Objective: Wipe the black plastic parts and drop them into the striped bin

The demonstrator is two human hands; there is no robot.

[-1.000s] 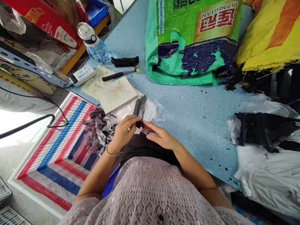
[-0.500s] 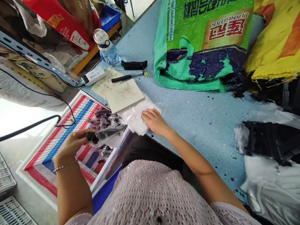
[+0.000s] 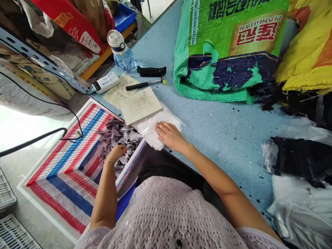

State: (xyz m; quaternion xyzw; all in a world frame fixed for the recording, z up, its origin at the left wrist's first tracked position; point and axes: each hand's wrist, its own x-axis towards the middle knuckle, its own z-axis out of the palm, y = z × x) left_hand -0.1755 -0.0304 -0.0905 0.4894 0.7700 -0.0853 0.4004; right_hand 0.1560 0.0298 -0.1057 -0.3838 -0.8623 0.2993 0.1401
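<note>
Speckled pale-blue desk (image 3: 212, 131). Translucent white plastic bags (image 3: 151, 136) at near edge; right hand (image 3: 169, 136) flat on them, grip unclenched, probably steadying. Beige rectangular block (image 3: 140, 106), eleven o'clock, overlaps them, presumably as weight. Left hand (image 3: 117, 152), eight o'clock, above dark plastic-wrapped pieces (image 3: 111, 133); fingers curled, grip indeterminable.

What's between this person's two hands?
In the head view, between the left hand and right hand lie some plastic-wrapped dark pieces, the edge of the striped-lined bin and part of the translucent plastic pile.
</note>
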